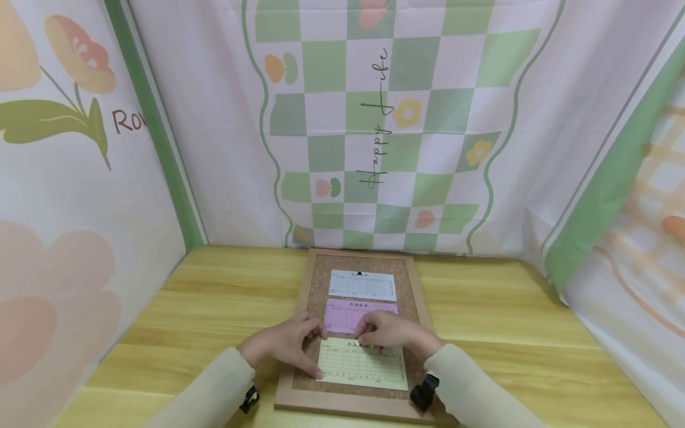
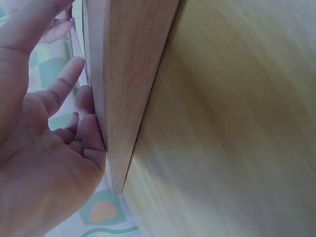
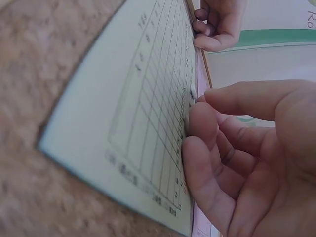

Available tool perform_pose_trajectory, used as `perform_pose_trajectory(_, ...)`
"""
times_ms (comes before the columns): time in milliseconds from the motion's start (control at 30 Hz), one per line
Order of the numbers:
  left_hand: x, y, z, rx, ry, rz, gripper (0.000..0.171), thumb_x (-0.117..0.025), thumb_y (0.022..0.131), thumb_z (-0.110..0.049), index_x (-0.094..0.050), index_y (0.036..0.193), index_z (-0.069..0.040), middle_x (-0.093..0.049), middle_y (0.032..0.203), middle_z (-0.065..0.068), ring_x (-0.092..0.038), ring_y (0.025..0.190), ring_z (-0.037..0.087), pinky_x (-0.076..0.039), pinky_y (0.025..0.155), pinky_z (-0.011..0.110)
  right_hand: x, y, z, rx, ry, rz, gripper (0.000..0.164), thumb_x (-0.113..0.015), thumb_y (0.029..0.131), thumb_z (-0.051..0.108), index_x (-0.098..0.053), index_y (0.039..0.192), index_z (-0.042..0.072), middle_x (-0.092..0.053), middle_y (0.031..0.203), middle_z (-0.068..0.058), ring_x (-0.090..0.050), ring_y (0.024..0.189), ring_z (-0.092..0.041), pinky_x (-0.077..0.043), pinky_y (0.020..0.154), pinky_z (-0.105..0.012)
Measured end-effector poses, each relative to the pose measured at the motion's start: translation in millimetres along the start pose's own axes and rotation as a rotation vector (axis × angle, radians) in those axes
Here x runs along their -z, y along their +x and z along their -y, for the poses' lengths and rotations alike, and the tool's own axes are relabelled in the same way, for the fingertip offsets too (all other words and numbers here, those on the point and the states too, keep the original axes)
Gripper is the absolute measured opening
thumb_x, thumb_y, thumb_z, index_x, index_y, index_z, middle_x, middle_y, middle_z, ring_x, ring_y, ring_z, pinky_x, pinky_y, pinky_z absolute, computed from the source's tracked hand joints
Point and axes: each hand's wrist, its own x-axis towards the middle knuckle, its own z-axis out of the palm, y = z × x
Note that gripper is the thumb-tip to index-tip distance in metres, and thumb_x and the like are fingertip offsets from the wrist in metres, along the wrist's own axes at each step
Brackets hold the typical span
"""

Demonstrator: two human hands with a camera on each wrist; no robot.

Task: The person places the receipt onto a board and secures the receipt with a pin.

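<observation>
A pale yellow printed form (image 1: pixel 364 365) lies on the lower part of a wood-framed cork board (image 1: pixel 316 285). My left hand (image 1: pixel 291 343) spans its left edge, thumb at the lower corner and fingertips near the upper one. At the form's top edge, my right hand (image 1: pixel 390 330) has curled fingers, with thumb and forefinger pinching a small white pushpin (image 1: pixel 357 343). The right wrist view shows a bit of the white pin (image 3: pixel 193 92) by those fingertips. Above sits a pink form (image 1: pixel 339 315), partly covered by the right hand.
A pale blue form (image 1: pixel 361 286) with a black pin or clip (image 1: pixel 360 273) at its top is highest on the board. The board lies on a wooden table (image 1: pixel 225 297). Patterned cloth (image 1: pixel 332 119) hangs behind and at both sides.
</observation>
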Motion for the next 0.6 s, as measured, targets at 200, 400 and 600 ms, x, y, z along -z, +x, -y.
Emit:
perform_pose_trajectory(200, 0.4, -0.3, -2.2, 0.006, 0.005, 0.011, 0.06, -0.09, 0.071, -0.042, -0.057, 0.115, -0.019, -0.043, 0.111, -0.003, -0.044, 0.104, 0.014, -0.041, 0.093, 0.031, 7.8, -6.9, -2.8, 0.01, 0.03, 0.01, 0.011, -0.064, 0.098, 0.013, -0.067, 0.102, 0.004, -0.064, 0.089, -0.006, -0.062, 0.071, -0.019, -0.053, 0.063, -0.035)
perform_pose_trajectory(400, 3.5, -1.1, -2.3, 0.013, -0.048, 0.032, 0.057, -0.089, 0.074, -0.039, -0.058, 0.116, -0.016, -0.044, 0.11, -0.002, -0.044, 0.102, 0.014, -0.042, 0.09, 0.029, 16.8, -13.5, -11.0, 0.041, 0.054, 0.027, 0.014, -0.061, 0.1, 0.015, -0.066, 0.105, 0.003, -0.064, 0.092, -0.006, -0.061, 0.074, -0.019, -0.053, 0.065, -0.033)
perform_pose_trajectory(600, 8.8, -1.5, 3.9, -0.06, -0.137, 0.047, 0.047, -0.078, 0.086, -0.031, -0.057, 0.123, -0.01, -0.052, 0.112, 0.001, -0.051, 0.101, 0.015, -0.046, 0.089, 0.028, 28.2, -21.1, -17.7, 0.063, 0.058, 0.015, 0.018, -0.059, 0.101, 0.018, -0.067, 0.106, 0.002, -0.064, 0.087, -0.008, -0.058, 0.068, -0.018, -0.047, 0.057, -0.028)
